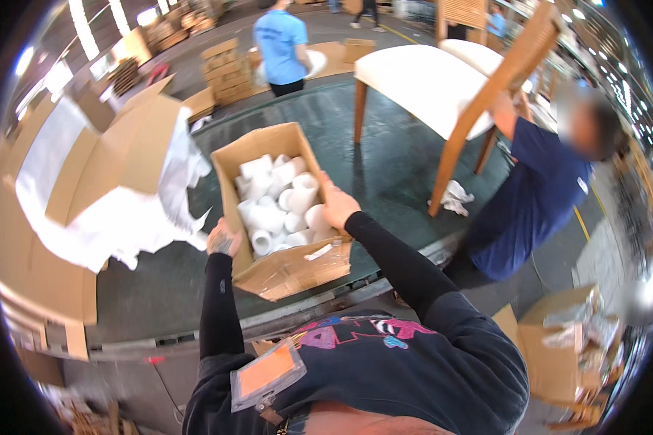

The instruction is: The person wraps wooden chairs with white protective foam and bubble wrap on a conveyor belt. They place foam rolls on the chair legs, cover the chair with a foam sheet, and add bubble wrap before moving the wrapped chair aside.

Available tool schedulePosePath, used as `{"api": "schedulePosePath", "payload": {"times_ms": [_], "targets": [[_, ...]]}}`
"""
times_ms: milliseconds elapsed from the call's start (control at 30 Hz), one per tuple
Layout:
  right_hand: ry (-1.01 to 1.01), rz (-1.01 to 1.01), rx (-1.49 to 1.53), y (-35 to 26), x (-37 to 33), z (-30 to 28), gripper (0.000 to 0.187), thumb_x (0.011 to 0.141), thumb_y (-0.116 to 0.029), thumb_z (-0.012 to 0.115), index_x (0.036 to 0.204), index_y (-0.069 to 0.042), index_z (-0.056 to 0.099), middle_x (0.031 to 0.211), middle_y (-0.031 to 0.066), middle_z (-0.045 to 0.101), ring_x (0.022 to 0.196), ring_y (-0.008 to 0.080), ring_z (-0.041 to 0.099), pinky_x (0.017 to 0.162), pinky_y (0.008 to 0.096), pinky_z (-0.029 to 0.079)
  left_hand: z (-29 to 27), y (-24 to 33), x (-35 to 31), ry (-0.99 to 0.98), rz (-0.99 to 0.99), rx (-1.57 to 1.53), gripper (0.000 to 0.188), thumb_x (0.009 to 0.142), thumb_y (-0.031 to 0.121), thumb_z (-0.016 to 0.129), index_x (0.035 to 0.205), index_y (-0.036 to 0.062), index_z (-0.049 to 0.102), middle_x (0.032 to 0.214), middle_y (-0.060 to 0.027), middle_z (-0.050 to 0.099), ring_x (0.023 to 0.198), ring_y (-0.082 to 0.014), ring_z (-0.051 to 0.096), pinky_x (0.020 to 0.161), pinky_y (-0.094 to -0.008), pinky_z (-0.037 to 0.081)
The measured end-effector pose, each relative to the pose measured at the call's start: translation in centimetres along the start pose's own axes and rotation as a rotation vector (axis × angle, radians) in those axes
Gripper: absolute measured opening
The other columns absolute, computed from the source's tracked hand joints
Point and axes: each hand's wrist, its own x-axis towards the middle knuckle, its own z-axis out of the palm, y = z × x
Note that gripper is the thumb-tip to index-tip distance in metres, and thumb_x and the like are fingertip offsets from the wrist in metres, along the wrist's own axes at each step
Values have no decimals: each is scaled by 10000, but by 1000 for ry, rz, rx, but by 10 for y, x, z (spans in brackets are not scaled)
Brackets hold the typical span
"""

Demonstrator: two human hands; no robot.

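Observation:
An open cardboard box [290,272] stands on the dark green work table in front of me. Short white rolls [267,217] fill it in a loose heap, some with a hole through the middle. My left hand [223,239] grips the box's left wall near the front corner. On the opposite side, my right hand [337,203] holds the right wall, fingers against the cardboard. The near flap hangs folded outward, with clear tape on it. Parts of my fingers are hidden by the box walls.
Large opened cartons [109,159] with white wrapping sheet [138,225] lie at the left. A wooden chair with a white seat [421,80] stands on the table [384,188] at right, a co-worker in navy [537,196] handling it. Crumpled white material [453,197] lies beneath.

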Motion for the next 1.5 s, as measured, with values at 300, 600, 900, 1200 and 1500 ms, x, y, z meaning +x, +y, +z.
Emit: {"api": "schedulePosePath", "payload": {"times_ms": [300, 600, 900, 1200, 1500], "targets": [[25, 62, 57, -7, -10, -9, 775, 826, -66, 519, 1537, -108, 216, 1163, 292, 628, 1085, 416, 612, 939, 486, 479, -6, 8, 5, -155, -43, 12, 489, 813, 264, 661, 1135, -41, 454, 1000, -271, 677, 970, -416, 670, 856, -487, 526], [150, 151, -63, 4, -4, 1, 611, 843, -139, 550, 1426, -30, 406, 1188, 251, 637, 1126, 378, 608, 965, 450, 480, -2, 5, 5, -86, 103, -70, 491, 824, 273, 657, 1139, -47, 457, 956, -262, 682, 925, -399, 682, 815, -473, 533], [231, 250, -303, -19, -8, 1, 369, 859, -314, 617, 1106, -41, 614, 975, 178, 712, 941, 349, 686, 813, 469, 546, -8, 0, 2, -114, 127, -51, 519, 830, 342, 682, 1101, -38, 456, 983, -278, 676, 979, -423, 663, 868, -471, 510], [234, 235, -390, -23, -12, -1, 285, 933, -312, 563, 1026, -51, 630, 923, 184, 712, 903, 354, 694, 780, 465, 550, -8, 4, 8, -142, 158, -101, 560, 820, 379, 675, 1109, -47, 453, 1007, -299, 662, 994, -427, 654, 879, -477, 497], [235, 208, -347, -18, -10, 0, 291, 935, -314, 547, 1016, -48, 634, 944, 181, 709, 919, 350, 686, 799, 473, 541, -8, 3, 6, -127, 144, -65, 592, 806, 411, 681, 1117, -41, 459, 1016, -287, 669, 997, -422, 656, 881, -473, 502]]}}
